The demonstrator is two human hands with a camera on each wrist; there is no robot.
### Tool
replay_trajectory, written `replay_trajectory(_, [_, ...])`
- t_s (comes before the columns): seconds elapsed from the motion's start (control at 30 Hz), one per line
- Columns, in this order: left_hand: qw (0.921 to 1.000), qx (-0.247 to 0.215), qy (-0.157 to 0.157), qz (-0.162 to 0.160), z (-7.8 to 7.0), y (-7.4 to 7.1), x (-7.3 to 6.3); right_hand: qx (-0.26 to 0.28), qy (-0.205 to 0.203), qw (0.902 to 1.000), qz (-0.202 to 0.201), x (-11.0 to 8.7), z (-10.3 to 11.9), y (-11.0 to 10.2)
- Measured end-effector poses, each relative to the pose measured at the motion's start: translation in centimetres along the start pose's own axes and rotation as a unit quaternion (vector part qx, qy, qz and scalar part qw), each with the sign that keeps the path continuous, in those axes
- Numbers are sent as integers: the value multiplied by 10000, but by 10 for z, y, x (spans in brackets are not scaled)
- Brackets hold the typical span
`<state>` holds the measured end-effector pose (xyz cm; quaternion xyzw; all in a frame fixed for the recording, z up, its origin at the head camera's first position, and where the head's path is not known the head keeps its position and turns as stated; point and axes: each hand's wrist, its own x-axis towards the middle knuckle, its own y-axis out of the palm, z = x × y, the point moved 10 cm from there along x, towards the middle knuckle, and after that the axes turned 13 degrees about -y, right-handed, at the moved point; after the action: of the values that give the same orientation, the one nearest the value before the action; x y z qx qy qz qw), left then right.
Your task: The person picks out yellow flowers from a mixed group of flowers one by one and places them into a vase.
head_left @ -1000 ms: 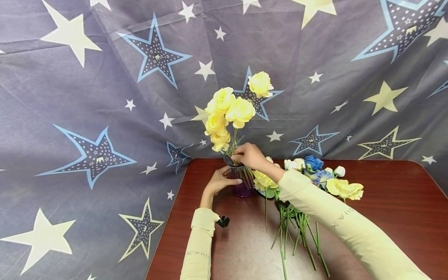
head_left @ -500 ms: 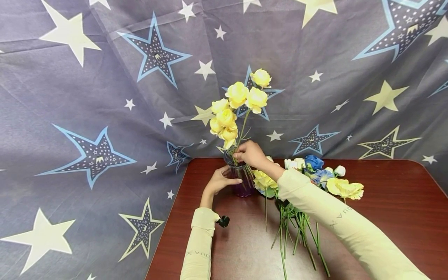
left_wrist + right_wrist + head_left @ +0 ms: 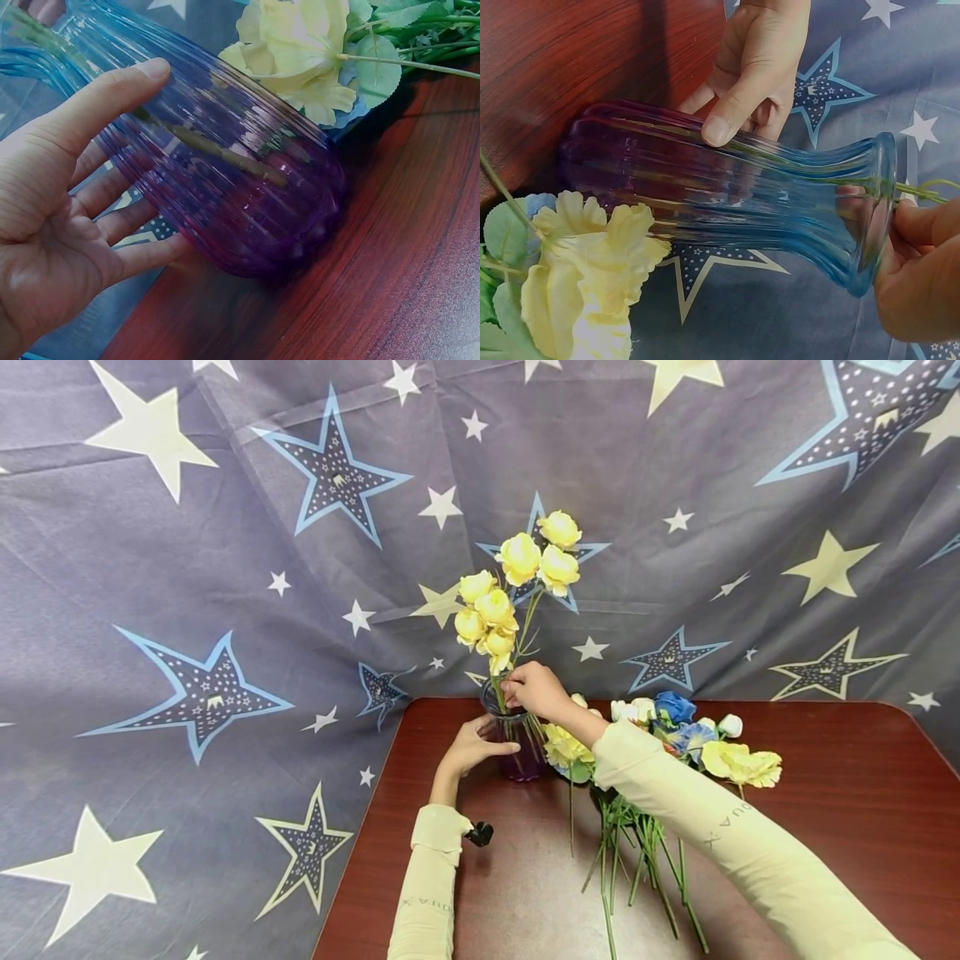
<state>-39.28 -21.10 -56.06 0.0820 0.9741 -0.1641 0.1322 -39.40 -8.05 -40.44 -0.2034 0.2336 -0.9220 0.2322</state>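
A ribbed glass vase point(image 3: 522, 765), blue at the neck and purple at the base, stands upright on the table. My left hand point(image 3: 471, 748) holds it by the side, thumb point(image 3: 124, 91) on the near face and fingers around the far side. At the rim, my right hand point(image 3: 537, 690) pinches green stems point(image 3: 922, 193) of the yellow flowers point(image 3: 495, 608). Several yellow blooms rise above the mouth in a lower left cluster and an upper right one. Inside the glass, a stem end point(image 3: 225, 155) shows above the bottom. The right fingertips are partly hidden in the head view.
Right of the vase lies a pile of loose flowers, with a yellow bloom point(image 3: 566, 745), a blue rose point(image 3: 673, 707) and a wide yellow bloom point(image 3: 741, 765). Their green stems point(image 3: 637, 835) point toward the front of the red-brown table point(image 3: 847, 810). A star-patterned cloth point(image 3: 225, 568) hangs behind.
The yellow blooms in the vase have swung to the right and spread apart, most of it in the first half second. My right hand shifted slightly at the rim; my left hand stayed put.
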Motion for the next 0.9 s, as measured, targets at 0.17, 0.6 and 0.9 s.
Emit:
replay_trajectory(0.17, [10000,-3,-8,14,-1,1,1,-13,60,10000,-22,1,-1,-1])
replay_trajectory(0.6, [9999,-12,108,72,0,0,3,-448,63,9989,146,0,1,1])
replay_trajectory(0.9, [9999,-59,128,82,0,0,1,-513,101,9986,75,0,0,-1])
